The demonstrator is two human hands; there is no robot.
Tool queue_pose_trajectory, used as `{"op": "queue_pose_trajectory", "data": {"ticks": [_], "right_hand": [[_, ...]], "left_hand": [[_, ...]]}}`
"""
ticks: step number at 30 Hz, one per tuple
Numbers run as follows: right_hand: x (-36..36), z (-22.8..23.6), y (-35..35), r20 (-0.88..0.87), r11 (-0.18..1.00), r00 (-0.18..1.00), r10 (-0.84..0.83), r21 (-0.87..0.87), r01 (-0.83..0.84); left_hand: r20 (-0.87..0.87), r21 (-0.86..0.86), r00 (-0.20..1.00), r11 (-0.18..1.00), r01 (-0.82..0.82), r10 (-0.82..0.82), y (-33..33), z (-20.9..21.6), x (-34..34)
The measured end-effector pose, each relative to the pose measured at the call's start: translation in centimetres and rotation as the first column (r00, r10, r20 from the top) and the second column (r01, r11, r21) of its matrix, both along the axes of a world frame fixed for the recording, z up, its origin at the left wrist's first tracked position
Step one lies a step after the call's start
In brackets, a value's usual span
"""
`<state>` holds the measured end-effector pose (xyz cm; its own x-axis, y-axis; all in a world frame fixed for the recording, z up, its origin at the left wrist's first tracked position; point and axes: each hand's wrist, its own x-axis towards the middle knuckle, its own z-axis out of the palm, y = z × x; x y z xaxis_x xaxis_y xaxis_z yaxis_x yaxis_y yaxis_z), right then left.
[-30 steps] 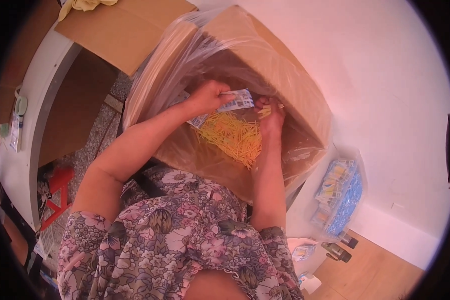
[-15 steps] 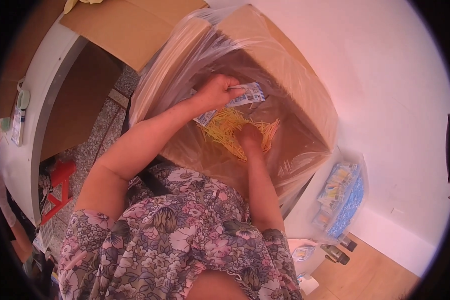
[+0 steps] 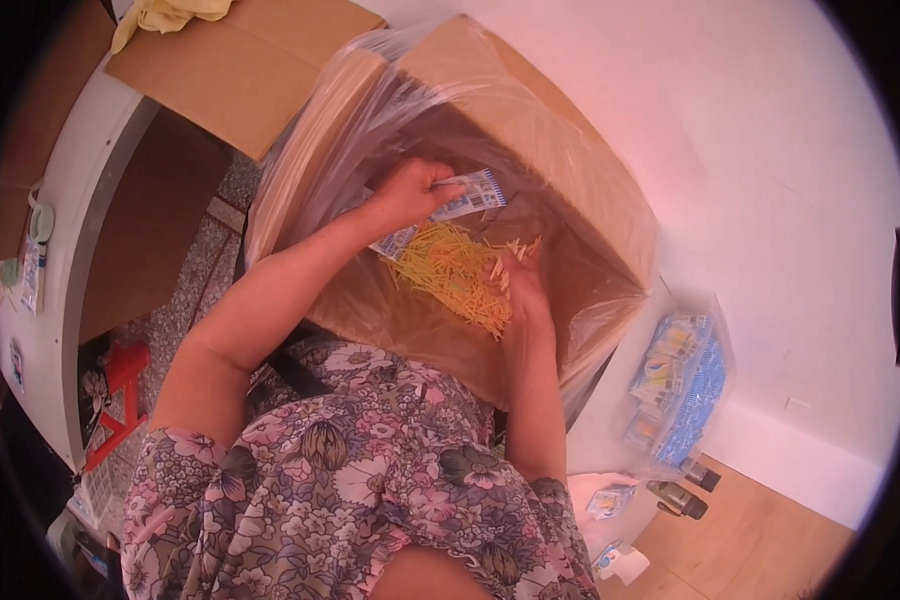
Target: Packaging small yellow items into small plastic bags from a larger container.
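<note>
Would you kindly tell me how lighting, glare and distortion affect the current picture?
Head view: white table edge bowed near the dark rim; head view: pinkish cast on the pale wall; head view: whitish glare streaks on the clear plastic liner; head view: yellow sticks mostly distinct.

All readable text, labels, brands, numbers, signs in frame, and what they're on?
None readable.
Blue-and-white plastic packet in left hand: print too small.
Blue-and-white packets in clear plastic bag, right: too small, blurred.
Any other print: too small or blurred.
</note>
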<state>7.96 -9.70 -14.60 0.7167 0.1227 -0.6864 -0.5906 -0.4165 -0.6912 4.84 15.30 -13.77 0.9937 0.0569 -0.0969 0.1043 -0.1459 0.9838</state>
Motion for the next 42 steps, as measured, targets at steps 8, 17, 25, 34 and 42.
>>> {"op": "queue_pose_trajectory", "data": {"ticks": [8, 17, 25, 34, 42], "right_hand": [[2.4, 1.0, 2.6, 0.074, 0.765, 0.918, -0.389, 0.582, 0.277], [3.5, 3.1, 4.7, -0.017, 0.692, 0.917, -0.398, 0.65, 0.313], [-3.0, 5.4, 6.9, 0.07, 0.614, 0.902, -0.427, 0.755, 0.232], [-5.1, 9.5, 6.4, -0.121, 0.526, 0.911, -0.394, 0.783, 0.331], [-5.9, 5.9, 4.0, 0.602, 0.829, 0.793, -0.097, 0.489, -0.27]], "left_hand": [[0.043, -0.091, 0.997, 0.995, -0.052, 0.056, -0.6, -0.1, -0.4], [-0.069, -0.391, 0.938, 0.874, 0.287, -0.339, -0.4, 1.5, -1.1], [-0.019, -0.457, 0.699, 0.628, 0.63, -0.715, -2.8, 3.9, -3.0], [0.159, -0.237, 0.847, 0.813, 0.532, -0.508, -3.5, 6.5, -3.8], [0.082, -0.27, 0.835, 0.794, 0.545, -0.545, -5.7, 7.1, -5.4]]}}
